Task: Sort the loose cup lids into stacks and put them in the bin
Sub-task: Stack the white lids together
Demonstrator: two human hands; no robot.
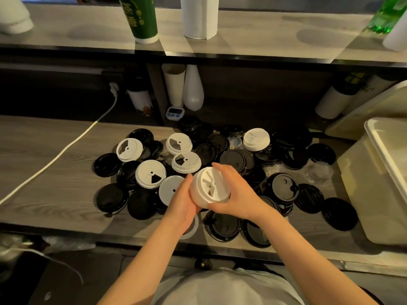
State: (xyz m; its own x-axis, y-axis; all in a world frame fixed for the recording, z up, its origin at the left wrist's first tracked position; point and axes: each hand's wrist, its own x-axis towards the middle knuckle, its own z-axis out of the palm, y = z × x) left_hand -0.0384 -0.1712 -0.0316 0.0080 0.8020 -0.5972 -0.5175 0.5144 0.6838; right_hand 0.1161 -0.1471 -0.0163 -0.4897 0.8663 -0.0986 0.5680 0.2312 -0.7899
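Cup lids [222,225], mostly black, lie in a loose heap on the wood-grain counter [44,164], with several loose white lids [150,173] among them. Over the heap's six o'clock side, a stack of white lids [210,187] is held tilted. The left hand [182,203] is cupped round its nine o'clock side and the right hand [237,194] curled round its three o'clock side. A second white stack [256,139] rests at one o'clock of it. The cream bin [374,194] stands at the heap's three o'clock, and a digital timer [175,113] at twelve.

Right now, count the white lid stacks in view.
2: held stack, between left hand and right hand; back stack, at the pile's back. Flat white lids may hide doubles.
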